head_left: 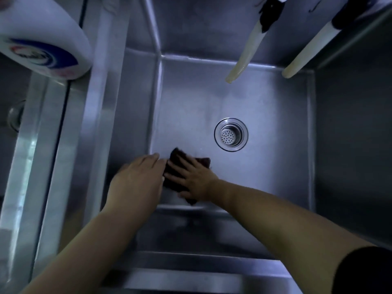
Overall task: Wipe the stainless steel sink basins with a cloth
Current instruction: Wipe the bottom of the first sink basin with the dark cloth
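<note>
A deep stainless steel sink basin (254, 98) fills the head view. On its floor near the front left corner lies a dark brown cloth (177, 159). My right hand (194, 179) presses flat on the cloth with its fingers spread. My left hand (137, 179) hovers or rests just to the left of the cloth, fingers straight and together, its edge touching the cloth. Part of the cloth is hidden under both hands.
A round drain strainer (230, 134) sits in the basin floor, right of and beyond the cloth. Two pale hoses (246, 52) (307, 47) hang down at the back. A white bottle (42, 37) stands on the steel divider (91, 124) at the left; a second basin lies beyond it.
</note>
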{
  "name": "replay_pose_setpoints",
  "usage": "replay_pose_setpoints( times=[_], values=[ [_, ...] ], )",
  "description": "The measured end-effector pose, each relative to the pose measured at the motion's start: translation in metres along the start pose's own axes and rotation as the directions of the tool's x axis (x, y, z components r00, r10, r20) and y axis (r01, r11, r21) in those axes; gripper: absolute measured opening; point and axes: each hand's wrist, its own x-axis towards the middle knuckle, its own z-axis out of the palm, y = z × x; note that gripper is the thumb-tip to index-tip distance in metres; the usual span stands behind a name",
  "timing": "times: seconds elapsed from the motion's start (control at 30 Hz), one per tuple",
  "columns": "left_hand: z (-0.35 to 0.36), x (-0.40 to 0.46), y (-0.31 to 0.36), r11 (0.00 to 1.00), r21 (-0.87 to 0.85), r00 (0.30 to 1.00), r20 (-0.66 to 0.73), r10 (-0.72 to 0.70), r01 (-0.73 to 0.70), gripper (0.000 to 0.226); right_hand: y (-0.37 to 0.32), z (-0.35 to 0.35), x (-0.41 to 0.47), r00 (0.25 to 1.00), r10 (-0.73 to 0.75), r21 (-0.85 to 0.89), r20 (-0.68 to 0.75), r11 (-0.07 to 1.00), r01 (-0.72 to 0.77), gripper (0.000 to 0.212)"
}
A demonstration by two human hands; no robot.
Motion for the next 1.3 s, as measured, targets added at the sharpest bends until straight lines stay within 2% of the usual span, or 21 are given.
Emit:
replay_pose_setpoints(
  times=[0.07,0.17,0.3,0.43,0.5,0.6,0.7,0.8,0.9,0.97,1.03,1.17,1.3],
  values=[
    [0.005,-0.001,0.007,0.999,-0.025,0.999,0.029,-0.020,0.021,0.037,0.006,0.010,-0.035,0.994,-0.109,-0.055,0.028,0.992,0.111,0.072],
    [0.009,0.000,0.020,0.994,-0.085,0.995,0.073,-0.066,0.072,0.036,0.026,0.026,-0.093,0.995,-0.104,-0.113,-0.008,0.988,0.103,0.069],
    [0.007,0.007,0.040,0.992,-0.110,0.995,0.084,-0.060,0.069,0.034,0.060,0.044,-0.156,0.996,0.071,-0.064,0.044,0.996,-0.068,0.074],
    [0.004,0.016,0.060,0.986,-0.141,0.993,0.092,-0.079,0.091,0.033,0.090,0.051,-0.199,0.947,0.310,0.085,0.082,0.945,-0.316,0.070],
    [0.001,0.021,0.070,0.982,-0.144,0.989,0.104,-0.107,0.122,0.034,0.104,0.056,-0.211,0.883,0.464,0.175,0.074,0.865,-0.469,0.078],
    [0.000,0.025,0.084,0.981,-0.146,0.986,0.122,-0.113,0.131,0.035,0.113,0.061,-0.222,0.679,0.705,0.181,0.205,0.655,-0.734,0.073],
    [-0.003,0.026,0.093,0.978,-0.157,0.985,0.122,-0.119,0.138,0.038,0.108,0.051,-0.223,0.537,0.806,0.105,0.248,0.529,-0.842,0.066],
    [-0.010,0.024,0.097,0.972,-0.174,0.983,0.121,-0.135,0.155,0.035,0.100,0.039,-0.229,0.476,0.830,0.071,0.292,0.477,-0.876,0.061],
    [-0.020,0.016,0.095,0.961,-0.206,0.981,0.082,-0.174,0.187,0.034,0.093,0.024,-0.240,0.470,0.783,0.132,0.406,0.459,-0.879,0.066],
    [-0.026,0.007,0.093,0.945,-0.244,0.976,0.054,-0.213,0.220,0.037,0.089,0.011,-0.248,0.497,0.713,0.279,0.494,0.412,-0.868,0.062],
    [-0.033,-0.004,0.090,0.934,-0.258,0.969,0.038,-0.246,0.247,0.042,0.086,-0.007,-0.253,0.539,0.667,0.374,0.515,0.391,-0.841,0.054],
    [-0.048,-0.033,0.085,0.881,-0.341,0.942,0.048,-0.333,0.329,0.045,0.070,-0.052,-0.256,0.616,0.686,0.528,0.387,0.383,-0.758,0.047],
    [-0.060,-0.062,0.079,0.850,-0.361,0.920,0.080,-0.383,0.384,0.049,0.038,-0.105,-0.240,0.673,0.716,0.714,0.185,0.372,-0.592,0.055]
  ],
)
